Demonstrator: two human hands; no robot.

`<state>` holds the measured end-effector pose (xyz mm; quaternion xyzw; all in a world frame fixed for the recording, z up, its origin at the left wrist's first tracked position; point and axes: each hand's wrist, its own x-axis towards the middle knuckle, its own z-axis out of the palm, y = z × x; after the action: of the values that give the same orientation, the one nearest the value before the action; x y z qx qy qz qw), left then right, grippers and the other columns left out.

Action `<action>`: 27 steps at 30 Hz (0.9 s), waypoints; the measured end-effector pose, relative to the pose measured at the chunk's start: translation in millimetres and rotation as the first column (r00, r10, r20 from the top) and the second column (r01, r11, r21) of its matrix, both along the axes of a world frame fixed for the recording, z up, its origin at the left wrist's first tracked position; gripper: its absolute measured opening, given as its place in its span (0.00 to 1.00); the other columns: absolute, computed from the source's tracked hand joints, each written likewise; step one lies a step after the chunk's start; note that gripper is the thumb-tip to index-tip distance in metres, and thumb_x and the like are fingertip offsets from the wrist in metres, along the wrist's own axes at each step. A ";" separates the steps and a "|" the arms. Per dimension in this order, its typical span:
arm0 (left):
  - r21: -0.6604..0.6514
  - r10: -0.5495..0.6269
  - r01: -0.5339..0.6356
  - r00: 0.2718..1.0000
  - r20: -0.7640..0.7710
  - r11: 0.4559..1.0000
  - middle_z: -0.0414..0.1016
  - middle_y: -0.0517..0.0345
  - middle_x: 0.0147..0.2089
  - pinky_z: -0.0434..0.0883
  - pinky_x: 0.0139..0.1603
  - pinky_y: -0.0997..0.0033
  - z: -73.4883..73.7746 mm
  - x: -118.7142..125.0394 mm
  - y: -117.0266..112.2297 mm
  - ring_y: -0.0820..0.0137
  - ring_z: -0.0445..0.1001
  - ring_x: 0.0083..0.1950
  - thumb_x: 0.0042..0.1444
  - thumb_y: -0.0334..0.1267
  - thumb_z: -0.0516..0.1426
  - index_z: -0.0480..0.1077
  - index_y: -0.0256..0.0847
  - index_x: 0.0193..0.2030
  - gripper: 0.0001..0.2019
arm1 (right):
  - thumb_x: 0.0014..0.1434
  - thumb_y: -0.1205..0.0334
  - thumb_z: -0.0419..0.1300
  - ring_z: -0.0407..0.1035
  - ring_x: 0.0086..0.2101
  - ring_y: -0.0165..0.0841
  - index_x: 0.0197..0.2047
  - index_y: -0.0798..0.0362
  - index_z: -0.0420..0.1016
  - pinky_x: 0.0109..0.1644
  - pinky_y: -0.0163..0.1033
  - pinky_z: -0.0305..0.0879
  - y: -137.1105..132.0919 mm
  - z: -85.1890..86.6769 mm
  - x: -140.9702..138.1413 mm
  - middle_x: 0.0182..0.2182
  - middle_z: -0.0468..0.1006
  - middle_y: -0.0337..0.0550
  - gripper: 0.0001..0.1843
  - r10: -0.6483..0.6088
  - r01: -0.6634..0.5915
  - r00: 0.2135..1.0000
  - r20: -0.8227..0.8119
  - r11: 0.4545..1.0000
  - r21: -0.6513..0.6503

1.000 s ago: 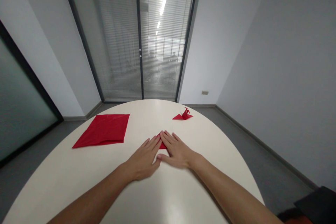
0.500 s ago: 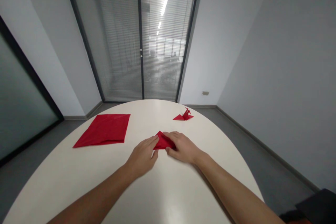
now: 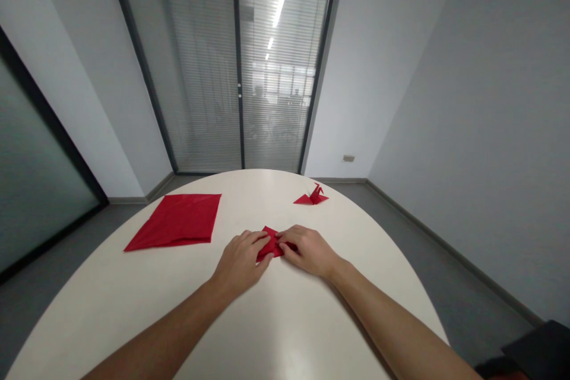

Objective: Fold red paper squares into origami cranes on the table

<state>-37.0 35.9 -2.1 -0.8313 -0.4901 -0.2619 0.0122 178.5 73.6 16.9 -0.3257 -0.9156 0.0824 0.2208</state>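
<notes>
A small folded piece of red paper (image 3: 269,246) lies on the white round table (image 3: 285,326) between my two hands. My left hand (image 3: 240,261) has its fingers curled and pinches the paper's left edge. Opposite it, my right hand (image 3: 308,249) curls over the right side, fingertips pressing on the paper. Much of the paper is hidden under my fingers.
A stack of flat red paper sheets (image 3: 177,221) lies at the table's left. A finished red paper crane (image 3: 312,196) stands at the far right of the table. Glass doors with blinds are behind the table, and a dark object (image 3: 538,347) sits at the lower right.
My hands went from lying flat over the paper to curling and gripping it. The paper's near part has lifted slightly between my fingers.
</notes>
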 end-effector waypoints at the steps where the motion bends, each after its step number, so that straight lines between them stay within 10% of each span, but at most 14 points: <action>1: 0.010 0.006 -0.005 1.000 -0.011 1.000 0.78 0.50 0.54 0.73 0.53 0.54 0.2 0.1 -0.1 0.58 0.74 0.51 0.62 0.36 0.57 0.75 0.43 0.54 0.14 | 0.66 0.65 0.54 0.74 0.46 0.37 0.48 0.51 0.78 0.52 0.42 0.69 0.2 -0.2 -0.5 0.44 0.82 0.46 0.12 0.006 -0.006 1.000 -0.009 1.000 0.010; 9: 0.058 0.103 -0.101 0.995 -0.016 0.993 0.77 0.54 0.49 0.74 0.49 0.61 0.1 0.5 -0.6 0.62 0.75 0.49 0.63 0.31 0.54 0.74 0.44 0.52 0.14 | 0.63 0.60 0.61 0.71 0.52 0.40 0.54 0.48 0.74 0.57 0.47 0.68 -4.8 2.8 -2.9 0.52 0.79 0.46 0.15 -0.067 0.072 0.990 -0.127 0.997 0.030; 18: -0.011 0.175 -0.177 0.965 0.196 0.984 0.77 0.56 0.53 0.75 0.48 0.66 0.0 -1.3 3.1 0.65 0.77 0.49 0.65 0.31 0.49 0.71 0.45 0.55 0.15 | 0.54 0.70 0.61 0.73 0.44 0.35 0.58 0.49 0.67 0.53 0.45 0.72 -6.9 -9.5 -17.3 0.53 0.75 0.47 0.28 -0.326 0.192 0.841 -0.432 0.926 -0.324; 27: -0.266 0.229 -0.053 0.687 0.690 0.962 0.80 0.52 0.48 0.76 0.35 0.68 -7.3 0.7 14.4 0.67 0.80 0.35 0.62 0.36 0.52 0.68 0.42 0.52 0.13 | 0.58 0.68 0.58 0.72 0.51 0.36 0.61 0.47 0.59 0.54 0.46 0.74 -9.4 -11.4 -24.3 0.56 0.72 0.51 0.28 -0.293 0.046 0.770 -0.567 0.912 -0.409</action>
<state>-36.3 50.3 -9.5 -0.6196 -0.5453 -0.5047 -0.2529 154.2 64.2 5.5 -0.3991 -0.7260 0.3352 0.4486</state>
